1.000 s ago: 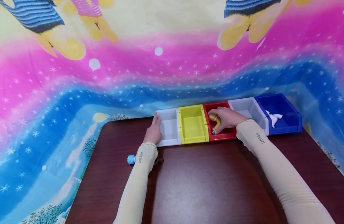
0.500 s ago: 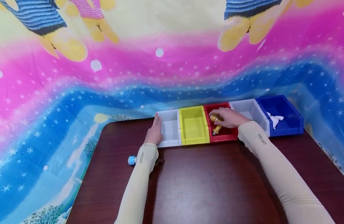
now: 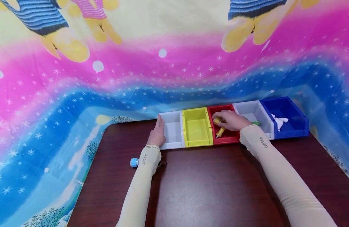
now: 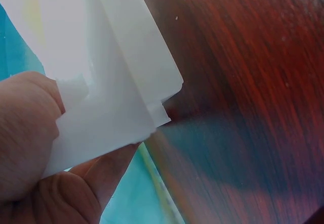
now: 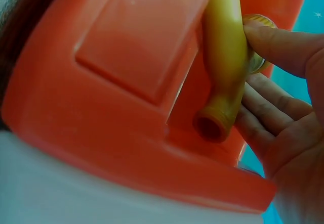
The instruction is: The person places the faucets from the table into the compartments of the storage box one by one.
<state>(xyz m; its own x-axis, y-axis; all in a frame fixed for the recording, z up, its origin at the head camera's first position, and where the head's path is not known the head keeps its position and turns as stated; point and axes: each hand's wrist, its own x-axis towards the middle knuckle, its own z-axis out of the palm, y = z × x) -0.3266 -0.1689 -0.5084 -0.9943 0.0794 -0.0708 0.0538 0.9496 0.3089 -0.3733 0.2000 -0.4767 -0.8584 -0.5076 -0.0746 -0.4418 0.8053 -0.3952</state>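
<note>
In the head view my left hand (image 3: 156, 135) lies along the outer side of the leftmost white bin (image 3: 172, 126). The left wrist view shows its thumb inside and fingers outside, pinching the bin's wall (image 4: 106, 113). Over the red bin (image 3: 228, 137), my right hand (image 3: 232, 120) holds a curved yellow tube-like fitting (image 3: 220, 131) with a ribbed gold cap (image 3: 217, 121). From the right wrist, the thumb lies by the cap and the fingers sit behind the yellow tube (image 5: 225, 47), whose hollow end points down beside the red bin's front wall (image 5: 126, 57).
Between the white and red bins stands a yellow bin (image 3: 197, 126). Right of the red one is another white bin (image 3: 249, 110) with a green thing (image 3: 256, 123) inside, then a blue bin (image 3: 285, 107) with a white object (image 3: 280, 121). A blue-capped item (image 3: 134, 162) lies under the left forearm.
My right thumb has left the tube's lower end, and more of the tube shows below the hand. The right hand shifted slightly; the left keeps its place on the white bin.
</note>
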